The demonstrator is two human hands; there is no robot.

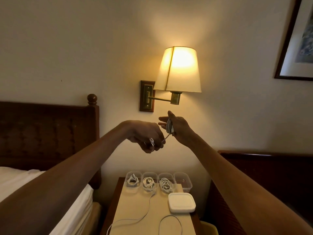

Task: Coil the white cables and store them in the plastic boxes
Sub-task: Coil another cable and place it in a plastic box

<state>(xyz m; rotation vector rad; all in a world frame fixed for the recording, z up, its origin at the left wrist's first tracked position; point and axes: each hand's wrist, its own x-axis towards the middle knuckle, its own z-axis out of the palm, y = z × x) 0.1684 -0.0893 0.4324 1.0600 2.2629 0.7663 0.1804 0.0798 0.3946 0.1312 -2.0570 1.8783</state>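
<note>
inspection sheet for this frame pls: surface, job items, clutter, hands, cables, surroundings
Surface: bedside table, pale top, warm dim light.
Job's things: four plastic boxes in a row at the back; three hold coiled cables, the rightmost box holds none. White lids lie in front of it.
Clutter: nothing seen.
Grippers: left hand pinches the free end of the white cable; right hand carries it wound round straight fingers.
Cables: trailing cable runs from by the second box to the front left; looped cable lies at the front.
Surroundings: lit wall lamp, headboard, bed, framed picture.
</note>
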